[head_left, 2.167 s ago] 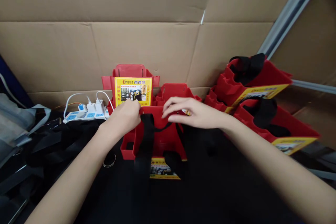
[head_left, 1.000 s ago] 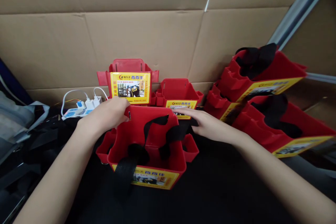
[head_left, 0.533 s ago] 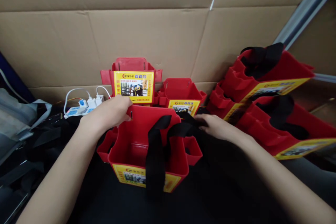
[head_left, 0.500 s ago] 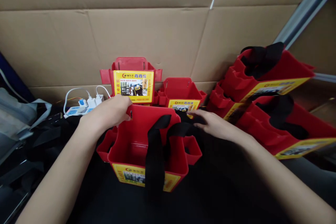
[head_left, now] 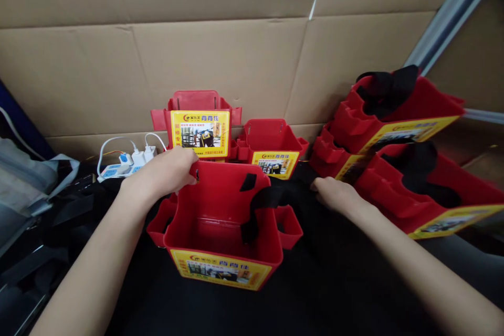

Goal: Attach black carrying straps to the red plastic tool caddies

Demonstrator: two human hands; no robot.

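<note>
A red plastic tool box (head_left: 220, 210) with a yellow label stands upright on the black surface in front of me. My left hand (head_left: 163, 173) grips its back left rim, fingers curled over the edge. A black strap (head_left: 268, 197) runs from inside the box out over its right rim. My right hand (head_left: 334, 191) holds that strap to the right of the box, fingers closed on it.
Two more red boxes (head_left: 199, 126) (head_left: 271, 147) stand behind against the cardboard wall (head_left: 236, 63). Stacked red boxes with black straps (head_left: 397, 115) lie at the right. A white power strip with plugs (head_left: 126, 165) sits back left, beside black straps and grey fabric (head_left: 27, 184).
The strap that hung over the box's front has been pulled out to the right by my right hand, and now drapes over the right rim. My left hand stays on the rim.
</note>
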